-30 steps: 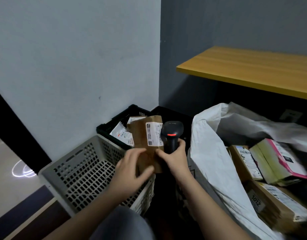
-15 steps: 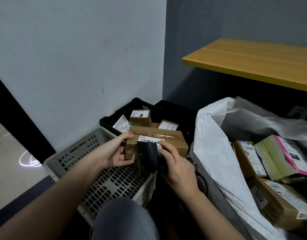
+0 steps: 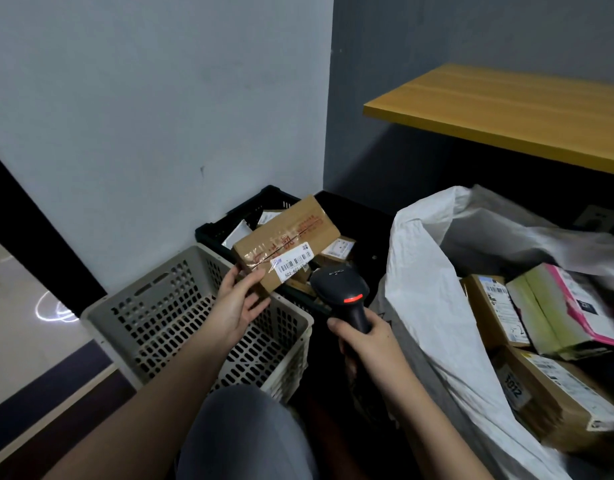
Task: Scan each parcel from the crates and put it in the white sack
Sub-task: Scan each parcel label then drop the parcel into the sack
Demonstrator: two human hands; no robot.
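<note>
The brown parcel [image 3: 286,242] is now raised and tilted above the black crate [image 3: 229,220], the left hand [image 3: 238,303] holding its near corner, while the right hand [image 3: 362,341] grips the scanner [image 3: 340,289] left of the white sack [image 3: 423,306].

Your left hand [image 3: 237,303] has raised brown parcel [image 3: 285,242] from its low position over grey crate [image 3: 194,317]; parcel now tilted, long taped face and barcode label [image 3: 293,263] turned up toward you, far end over black crate [image 3: 264,206]. Your right hand [image 3: 362,341] has pulled scanner [image 3: 343,289] back off label; scanner now just below-right of parcel, apart from it, red light showing again.
</note>
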